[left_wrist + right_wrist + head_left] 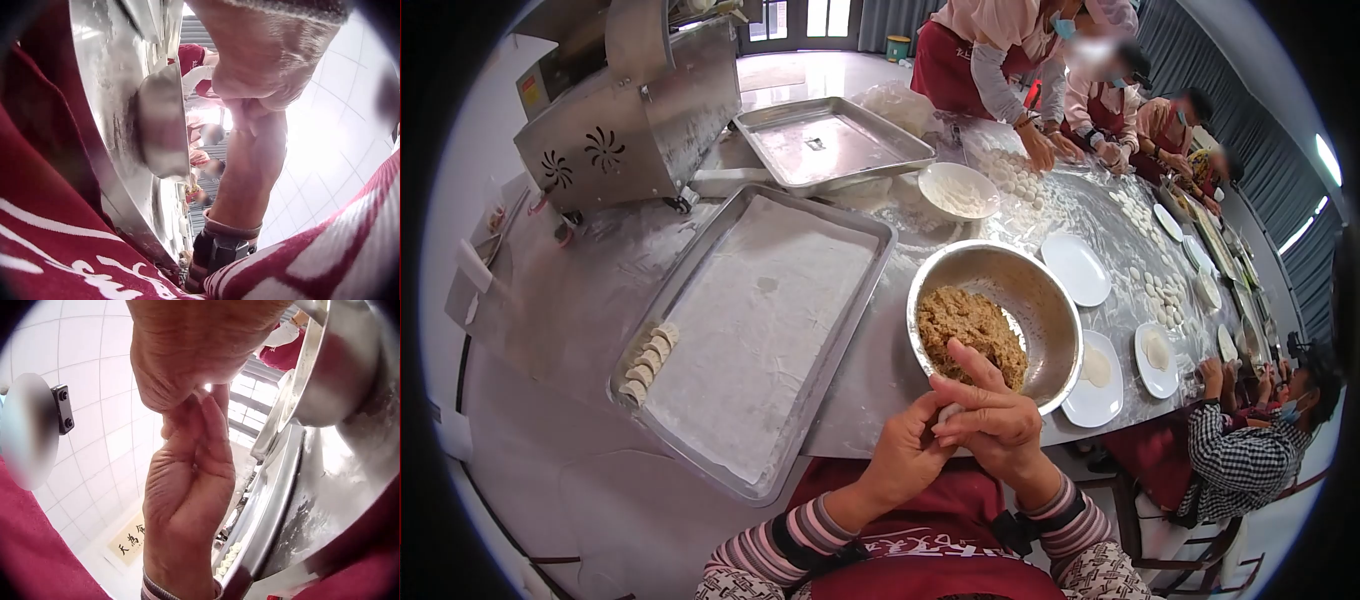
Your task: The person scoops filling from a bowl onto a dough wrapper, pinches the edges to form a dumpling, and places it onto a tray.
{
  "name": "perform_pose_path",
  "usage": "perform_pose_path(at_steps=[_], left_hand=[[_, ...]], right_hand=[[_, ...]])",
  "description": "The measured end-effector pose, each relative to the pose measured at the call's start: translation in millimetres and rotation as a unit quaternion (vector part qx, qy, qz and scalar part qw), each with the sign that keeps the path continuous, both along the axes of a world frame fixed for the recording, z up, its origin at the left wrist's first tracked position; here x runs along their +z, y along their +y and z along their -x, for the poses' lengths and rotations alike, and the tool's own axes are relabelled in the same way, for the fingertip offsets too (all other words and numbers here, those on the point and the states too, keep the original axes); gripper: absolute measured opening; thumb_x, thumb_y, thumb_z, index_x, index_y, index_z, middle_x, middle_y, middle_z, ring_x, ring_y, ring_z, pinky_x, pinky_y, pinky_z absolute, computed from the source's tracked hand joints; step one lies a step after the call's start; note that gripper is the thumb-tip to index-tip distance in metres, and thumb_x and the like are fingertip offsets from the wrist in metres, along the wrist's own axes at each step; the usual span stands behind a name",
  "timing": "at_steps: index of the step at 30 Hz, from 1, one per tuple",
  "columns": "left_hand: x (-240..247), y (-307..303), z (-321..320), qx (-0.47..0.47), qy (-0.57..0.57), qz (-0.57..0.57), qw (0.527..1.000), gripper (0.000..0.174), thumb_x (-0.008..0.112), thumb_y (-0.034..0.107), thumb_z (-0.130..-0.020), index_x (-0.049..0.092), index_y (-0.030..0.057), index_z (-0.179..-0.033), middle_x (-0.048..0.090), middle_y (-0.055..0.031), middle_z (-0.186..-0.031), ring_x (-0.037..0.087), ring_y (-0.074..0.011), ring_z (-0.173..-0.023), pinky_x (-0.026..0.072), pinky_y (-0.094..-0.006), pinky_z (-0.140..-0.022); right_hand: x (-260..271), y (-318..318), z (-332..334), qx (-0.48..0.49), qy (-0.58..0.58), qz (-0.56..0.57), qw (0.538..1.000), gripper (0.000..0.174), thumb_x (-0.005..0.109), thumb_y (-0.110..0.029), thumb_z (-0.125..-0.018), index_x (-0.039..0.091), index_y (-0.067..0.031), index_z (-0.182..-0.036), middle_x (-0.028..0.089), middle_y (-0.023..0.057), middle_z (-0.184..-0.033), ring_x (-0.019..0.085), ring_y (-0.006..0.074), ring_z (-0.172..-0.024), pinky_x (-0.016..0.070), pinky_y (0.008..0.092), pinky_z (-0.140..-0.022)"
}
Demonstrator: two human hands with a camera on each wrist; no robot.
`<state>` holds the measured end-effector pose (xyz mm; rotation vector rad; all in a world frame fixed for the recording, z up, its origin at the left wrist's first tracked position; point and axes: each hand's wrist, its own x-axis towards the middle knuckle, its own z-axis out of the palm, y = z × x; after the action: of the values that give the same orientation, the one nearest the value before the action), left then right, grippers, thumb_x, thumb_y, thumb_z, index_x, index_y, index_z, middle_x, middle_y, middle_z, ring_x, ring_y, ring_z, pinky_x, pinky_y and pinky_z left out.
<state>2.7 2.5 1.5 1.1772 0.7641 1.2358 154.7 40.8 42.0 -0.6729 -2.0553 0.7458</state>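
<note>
Both hands meet above the near rim of a steel bowl (1060, 385) of brown filling (965, 325). Between them shows a small piece of pale dough (948, 412), mostly covered by fingers. My left hand (905, 450) curls round it from the left; my right hand (992, 425) pinches it from the right, some fingers stretched out. In the left wrist view, my left hand (269, 53) is at the top and my right hand (250, 165) below. The right wrist view has my right hand (194, 350) above my left hand (187, 494).
A floured tray (770, 300) at left holds a row of folded dumplings (648, 365). Right of the bowl, white plates (1090, 400) carry round wrappers (1095, 368). Behind stand a flour bowl (958, 191), an empty tray (830, 140) and a steel machine (630, 130). Other people work along the table.
</note>
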Motion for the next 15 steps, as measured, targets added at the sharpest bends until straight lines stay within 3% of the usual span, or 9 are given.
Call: perform_pose_path(at_steps=[5, 6, 8, 11, 13, 15], left_hand=[[1.2, -2.3, -0.5, 0.028, 0.053, -0.057, 0.997, 0.038, 0.06, -0.002, -0.087, 0.05, 0.0018, -0.124, 0.062, -0.0066, -0.105, 0.058, -0.0105, -0.1, 0.048, -0.0242, -0.085], [-0.1, -2.4, -0.6, 0.016, 0.025, -0.029, 0.999, 0.039, 0.06, -0.002, -0.087, 0.049, 0.0017, -0.125, 0.062, -0.0065, -0.106, 0.058, -0.0108, -0.101, 0.0479, -0.0242, -0.085], [-2.4, -1.8, -0.9, 0.003, -0.003, -0.003, 1.0, 0.04, 0.06, -0.002, -0.087, 0.047, 0.0016, -0.125, 0.061, -0.0063, -0.107, 0.057, -0.0111, -0.102, 0.0479, -0.0242, -0.086], [-3.1, -1.6, -4.1, -0.009, -0.076, 0.02, 0.997, 0.041, 0.059, -0.003, -0.088, 0.045, 0.0006, -0.126, 0.059, -0.0067, -0.111, 0.056, -0.0119, -0.106, 0.0475, -0.0241, -0.087], [-0.5, -1.9, -5.5, -0.007, -0.114, 0.015, 0.993, 0.039, 0.057, -0.004, -0.089, 0.046, -0.0003, -0.126, 0.057, -0.0071, -0.115, 0.055, -0.0119, -0.108, 0.0469, -0.0237, -0.088], [1.0, -1.9, -5.1, 0.004, -0.073, -0.005, 0.997, 0.038, 0.057, -0.004, -0.089, 0.045, -0.0001, -0.126, 0.056, -0.0072, -0.116, 0.055, -0.0116, -0.108, 0.0467, -0.0238, -0.089]], right_hand=[[-6.5, 0.8, -0.2, 0.005, -0.037, -0.104, 0.994, 0.021, 0.077, -0.008, -0.068, 0.074, -0.0069, -0.088, 0.063, 0.0142, -0.12, 0.039, 0.0373, -0.133, 0.0314, 0.0455, -0.109], [-4.4, -0.3, 1.0, 0.004, -0.036, -0.105, 0.994, 0.021, 0.077, -0.008, -0.068, 0.074, -0.0069, -0.088, 0.063, 0.0142, -0.12, 0.039, 0.0373, -0.133, 0.0314, 0.0455, -0.109], [0.5, -3.3, 5.7, -0.021, 0.018, 0.0, 1.0, 0.025, 0.078, -0.011, -0.068, 0.074, -0.0072, -0.092, 0.063, 0.0142, -0.12, 0.038, 0.0374, -0.134, 0.032, 0.0445, -0.109], [-4.4, -3.7, 3.2, -0.01, 0.069, 0.022, 0.997, 0.031, 0.076, -0.013, -0.07, 0.073, -0.0099, -0.101, 0.06, 0.011, -0.126, 0.035, 0.0362, -0.136, 0.0293, 0.0456, -0.109], [-5.8, -1.2, -0.5, -0.008, 0.044, -0.019, 0.999, 0.031, 0.076, -0.013, -0.07, 0.073, -0.0099, -0.101, 0.06, 0.0114, -0.126, 0.035, 0.0364, -0.136, 0.0298, 0.0455, -0.109], [-8.3, 0.8, -2.4, -0.006, 0.018, -0.059, 0.998, 0.03, 0.076, -0.013, -0.07, 0.073, -0.0099, -0.101, 0.06, 0.0119, -0.126, 0.035, 0.0365, -0.136, 0.0303, 0.0454, -0.109]])
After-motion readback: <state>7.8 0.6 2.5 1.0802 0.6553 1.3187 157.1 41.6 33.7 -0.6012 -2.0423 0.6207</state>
